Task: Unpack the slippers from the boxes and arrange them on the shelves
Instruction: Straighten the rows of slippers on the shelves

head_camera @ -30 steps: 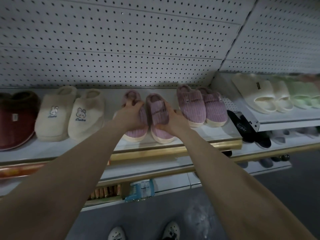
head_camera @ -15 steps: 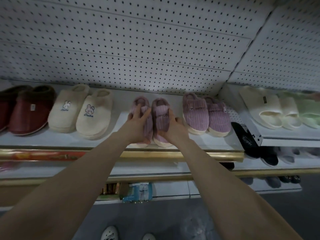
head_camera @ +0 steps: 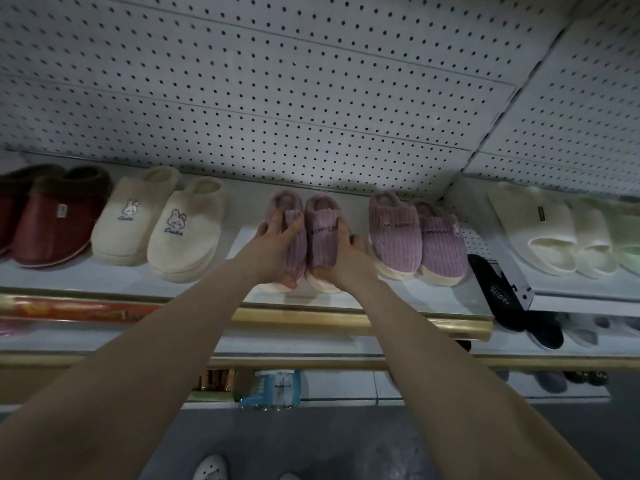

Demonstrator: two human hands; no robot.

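Two pink corduroy slippers stand side by side, toes towards me, on the white shelf (head_camera: 408, 299). My left hand (head_camera: 273, 244) grips the left pink slipper (head_camera: 294, 247), fingers over its top and thumb under the toe. My right hand (head_camera: 349, 258) grips the right pink slipper (head_camera: 323, 233) from its right side. The two slippers are pressed together. To their right a second pink corduroy pair (head_camera: 415, 237) rests on the same shelf.
A cream bunny pair (head_camera: 162, 223) and dark red fur-lined slippers (head_camera: 52, 223) stand to the left. White slides (head_camera: 550, 233) and green slides sit on the right-hand shelf, a black slipper (head_camera: 498, 292) hangs in the gap. A gold rail (head_camera: 311, 320) edges the shelf; pegboard rises behind.
The camera tilted up a little and the view shifted. Both hands stayed on the pink pair, which now sits slightly farther back on the shelf with the slippers close together.
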